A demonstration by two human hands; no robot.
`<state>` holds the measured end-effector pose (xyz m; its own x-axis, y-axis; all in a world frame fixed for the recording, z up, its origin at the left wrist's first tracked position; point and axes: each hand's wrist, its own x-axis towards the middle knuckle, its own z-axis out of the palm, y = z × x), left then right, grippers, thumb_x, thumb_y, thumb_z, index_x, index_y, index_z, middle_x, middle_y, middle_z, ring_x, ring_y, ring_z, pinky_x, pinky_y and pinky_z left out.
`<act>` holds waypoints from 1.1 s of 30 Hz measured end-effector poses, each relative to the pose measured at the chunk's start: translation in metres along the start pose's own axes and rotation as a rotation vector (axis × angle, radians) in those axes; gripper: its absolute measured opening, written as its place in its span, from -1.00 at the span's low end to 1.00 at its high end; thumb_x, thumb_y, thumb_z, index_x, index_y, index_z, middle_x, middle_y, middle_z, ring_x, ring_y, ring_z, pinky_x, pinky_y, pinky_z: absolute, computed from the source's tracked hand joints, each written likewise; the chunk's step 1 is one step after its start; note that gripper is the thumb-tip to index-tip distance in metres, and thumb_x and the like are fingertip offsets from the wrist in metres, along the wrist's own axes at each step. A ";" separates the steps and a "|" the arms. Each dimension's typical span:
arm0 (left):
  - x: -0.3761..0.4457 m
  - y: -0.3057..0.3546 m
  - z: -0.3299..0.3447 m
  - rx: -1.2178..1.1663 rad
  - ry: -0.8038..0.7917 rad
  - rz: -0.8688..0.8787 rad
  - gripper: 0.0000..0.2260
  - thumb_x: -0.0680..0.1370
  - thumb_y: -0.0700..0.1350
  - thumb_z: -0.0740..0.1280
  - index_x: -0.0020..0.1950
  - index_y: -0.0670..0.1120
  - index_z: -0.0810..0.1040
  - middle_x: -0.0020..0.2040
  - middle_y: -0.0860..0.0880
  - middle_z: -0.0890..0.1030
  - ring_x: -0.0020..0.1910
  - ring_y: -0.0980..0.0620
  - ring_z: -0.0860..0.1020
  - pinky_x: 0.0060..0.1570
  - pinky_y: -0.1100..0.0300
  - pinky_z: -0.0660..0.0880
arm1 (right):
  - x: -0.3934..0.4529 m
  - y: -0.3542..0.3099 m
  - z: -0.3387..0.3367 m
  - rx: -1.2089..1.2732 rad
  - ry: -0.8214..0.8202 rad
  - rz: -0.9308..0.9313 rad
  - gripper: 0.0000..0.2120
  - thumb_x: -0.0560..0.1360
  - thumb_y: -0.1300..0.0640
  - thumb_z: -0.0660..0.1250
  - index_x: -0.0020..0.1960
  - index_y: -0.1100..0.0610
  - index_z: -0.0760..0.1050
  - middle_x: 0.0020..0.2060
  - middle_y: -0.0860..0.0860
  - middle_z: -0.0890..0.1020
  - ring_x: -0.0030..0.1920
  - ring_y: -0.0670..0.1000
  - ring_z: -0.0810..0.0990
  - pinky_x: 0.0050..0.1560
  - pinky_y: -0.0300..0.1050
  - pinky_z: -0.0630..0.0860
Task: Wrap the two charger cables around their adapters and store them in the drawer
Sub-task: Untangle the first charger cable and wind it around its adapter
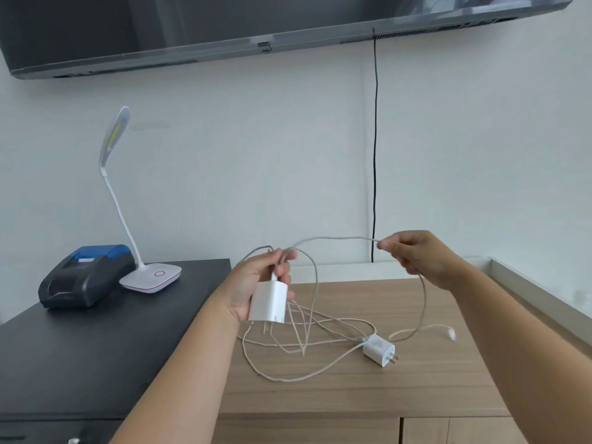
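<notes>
Landmark: light wooden cabinet top; all places below were given relative to it.
Left hand: the left hand was raised above the back left part of the cabinet top, fingers and thumb curled round the large white rectangular adapter, which it held upright with its prongs pointing down.
Left fingertips: the upper fingers also pinched a loop of the pale white charger cable just above the adapter.
Right hand: the right hand was held above the back right part of the cabinet top, fingers curled narrow, thumb and forefinger pinching the same cable.
Held cable: it ran in a shallow arc between the two hands, then dropped from the right hand in a long curve to the cabinet top, its small white plug end near the right edge.
Second adapter: a small white square adapter lay on its side on the cabinet top, right of centre, prongs pointing right, untouched by either hand.
Second cable: loose tangled white cable loops lay on the cabinet top below the left hand, crossing one another; which strand belonged to which adapter could not be told.
Left of cabinet: a black desk stood against its left side, carrying a black and blue receipt printer and a white gooseneck desk lamp.
Above cabinet: a dark wall-mounted television, with a black cord hanging down the wall behind the cabinet.
</notes>
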<state>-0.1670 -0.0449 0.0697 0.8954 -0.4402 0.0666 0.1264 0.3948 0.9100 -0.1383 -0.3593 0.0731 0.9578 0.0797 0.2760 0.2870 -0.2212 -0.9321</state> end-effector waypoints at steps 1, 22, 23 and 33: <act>-0.001 0.004 -0.006 -0.092 -0.012 0.059 -0.77 0.35 -0.04 0.56 -0.13 -0.09 0.59 -0.41 0.06 0.43 -0.44 0.12 0.50 -0.43 0.23 0.53 | 0.000 0.007 -0.008 0.005 0.035 0.028 -0.88 0.49 0.12 0.40 -0.13 0.19 0.62 -0.42 0.01 0.30 -0.48 -0.08 0.22 -0.51 -0.26 0.11; -0.014 0.007 0.023 0.238 0.134 0.072 -0.69 0.65 -0.07 0.19 0.38 0.14 0.40 0.16 -0.03 0.67 -0.01 -0.29 0.60 -0.41 0.08 0.59 | -0.033 -0.068 0.102 -0.683 -0.324 -0.245 -0.97 0.42 0.12 0.45 -0.19 0.01 0.63 -0.42 -0.12 0.51 -0.41 -0.18 0.41 -0.30 -0.30 0.37; -0.016 0.002 0.023 0.270 0.119 0.009 -0.70 0.65 -0.08 0.21 0.37 0.13 0.42 0.10 -0.05 0.69 -0.01 -0.30 0.60 -0.39 0.06 0.59 | -0.032 -0.072 0.102 -0.608 -0.264 -0.283 -0.94 0.41 0.14 0.46 -0.21 0.02 0.60 -0.43 -0.12 0.48 -0.44 -0.18 0.38 -0.33 -0.30 0.35; -0.045 -0.019 -0.001 0.231 -0.075 -0.124 -0.72 0.60 -0.04 0.24 0.18 -0.19 0.54 -0.33 -0.02 0.40 -0.41 0.01 0.48 -0.39 0.11 0.54 | -0.023 -0.022 0.112 0.110 -0.069 -0.083 -0.88 0.44 0.22 0.46 -0.23 0.14 0.55 -0.41 0.01 0.44 -0.49 -0.09 0.28 -0.46 -0.23 0.23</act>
<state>-0.2095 -0.0322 0.0493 0.8440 -0.5355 -0.0292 0.1247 0.1430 0.9818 -0.1682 -0.2475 0.0610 0.9267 0.1603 0.3399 0.3582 -0.1031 -0.9279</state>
